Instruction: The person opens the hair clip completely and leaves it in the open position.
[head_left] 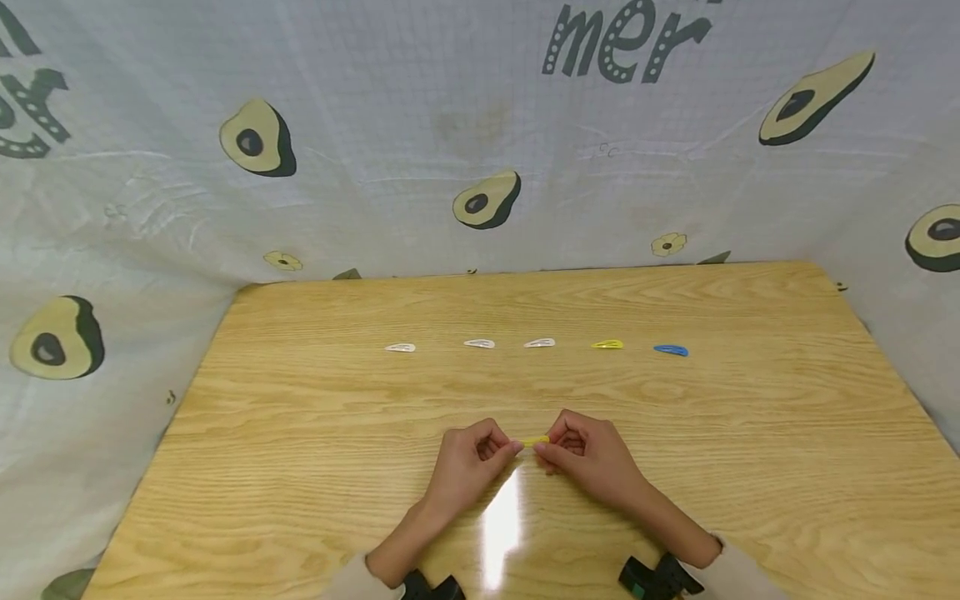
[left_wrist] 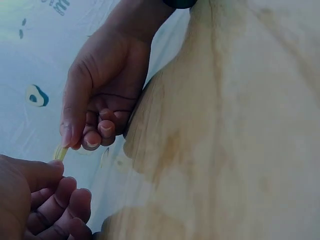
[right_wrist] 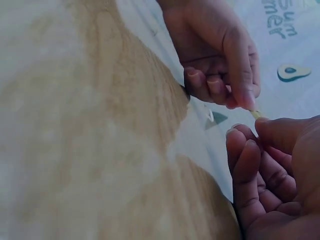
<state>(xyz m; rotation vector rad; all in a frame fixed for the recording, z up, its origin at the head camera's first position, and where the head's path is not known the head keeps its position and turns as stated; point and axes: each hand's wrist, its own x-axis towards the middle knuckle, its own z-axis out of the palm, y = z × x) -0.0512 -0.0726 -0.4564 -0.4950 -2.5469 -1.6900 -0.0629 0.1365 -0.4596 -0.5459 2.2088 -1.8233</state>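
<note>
Between my two hands, over the near middle of the table, is a yellow snap hair clip (head_left: 534, 441). My left hand (head_left: 471, 467) pinches its left end between thumb and forefinger. The other end sits between the thumb and forefinger of my right hand (head_left: 592, 457). In the left wrist view only a short piece of the yellow clip (left_wrist: 61, 153) shows between the fingertips. The right wrist view also gives just a sliver of the clip (right_wrist: 256, 114), the rest being covered by fingers.
Across the table (head_left: 300, 400) lies a spaced row of hair clips: a white one (head_left: 401, 347), a second white one (head_left: 479, 343), a third white one (head_left: 540, 342), a yellow one (head_left: 607, 344) and a blue one (head_left: 671, 350). A printed cloth (head_left: 375, 108) hangs behind the table.
</note>
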